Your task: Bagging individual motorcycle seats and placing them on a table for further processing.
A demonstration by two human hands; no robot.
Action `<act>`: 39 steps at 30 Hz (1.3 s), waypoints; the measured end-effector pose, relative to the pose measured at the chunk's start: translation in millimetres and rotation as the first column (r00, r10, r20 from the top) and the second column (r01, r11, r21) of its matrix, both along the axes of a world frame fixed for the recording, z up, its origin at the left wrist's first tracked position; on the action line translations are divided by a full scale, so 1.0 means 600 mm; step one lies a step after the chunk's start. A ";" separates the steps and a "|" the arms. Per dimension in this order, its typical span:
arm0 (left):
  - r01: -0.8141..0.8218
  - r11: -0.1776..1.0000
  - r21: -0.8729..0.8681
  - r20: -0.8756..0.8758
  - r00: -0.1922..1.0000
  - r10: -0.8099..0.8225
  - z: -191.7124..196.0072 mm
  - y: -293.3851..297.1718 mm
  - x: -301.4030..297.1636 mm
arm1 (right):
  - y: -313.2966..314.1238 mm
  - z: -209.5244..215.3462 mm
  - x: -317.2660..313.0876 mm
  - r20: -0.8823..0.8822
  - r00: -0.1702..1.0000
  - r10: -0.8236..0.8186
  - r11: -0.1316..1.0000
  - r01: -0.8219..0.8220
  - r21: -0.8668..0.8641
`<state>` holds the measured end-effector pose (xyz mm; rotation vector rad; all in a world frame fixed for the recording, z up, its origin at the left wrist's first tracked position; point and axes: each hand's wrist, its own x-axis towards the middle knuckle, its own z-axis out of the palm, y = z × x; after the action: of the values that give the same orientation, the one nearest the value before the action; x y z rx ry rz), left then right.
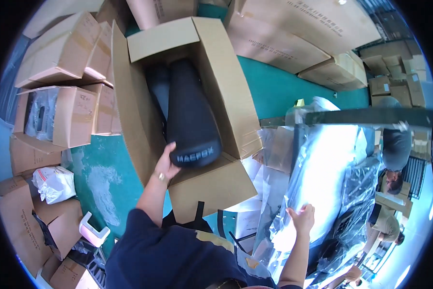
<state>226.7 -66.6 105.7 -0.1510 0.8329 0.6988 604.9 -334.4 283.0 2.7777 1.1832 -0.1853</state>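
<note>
A long black seat [192,115], rounded and padded with pale lettering on its near end, lies in an open cardboard box [245,113]. A second dark, long piece [157,89] is partly hidden beside it, against the box's left wall. At the near left corner of the seat, my left hand [167,161] grips its end, fingers out of sight beneath. My right hand [301,219] is off to the right, over bright clear plastic wrapping [317,185]. Its fingers are curled and the thumb sticks out; whether anything is pinched in them is not visible.
Cardboard cartons [57,53] are stacked on the left, and more cartons [298,33] stand at the back right. A white plastic bag [54,183] sits on the green floor [101,159]. A dark metal bar [366,116] crosses above the wrapped goods. Other people [394,144] are at the far right.
</note>
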 end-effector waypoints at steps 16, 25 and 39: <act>0.943 -0.025 0.331 -0.943 0.331 -0.024 0.445 -0.259 -0.175 | -0.019 0.160 -0.102 -0.625 -0.222 0.748 0.350 0.933 0.087; 0.922 -0.386 -0.014 -0.425 0.344 0.837 0.445 -0.229 -0.109 | -0.327 0.151 -0.207 -0.439 -0.308 0.844 0.304 0.949 -0.081; 0.400 -0.839 0.370 -0.053 0.910 0.411 0.506 -0.338 0.291 | -0.513 0.193 -0.186 -0.965 0.016 0.260 0.571 0.804 0.167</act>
<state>401.2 -269.2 409.3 2.5072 -0.1848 1.3549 493.1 -642.1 398.6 3.4258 0.4561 -2.7946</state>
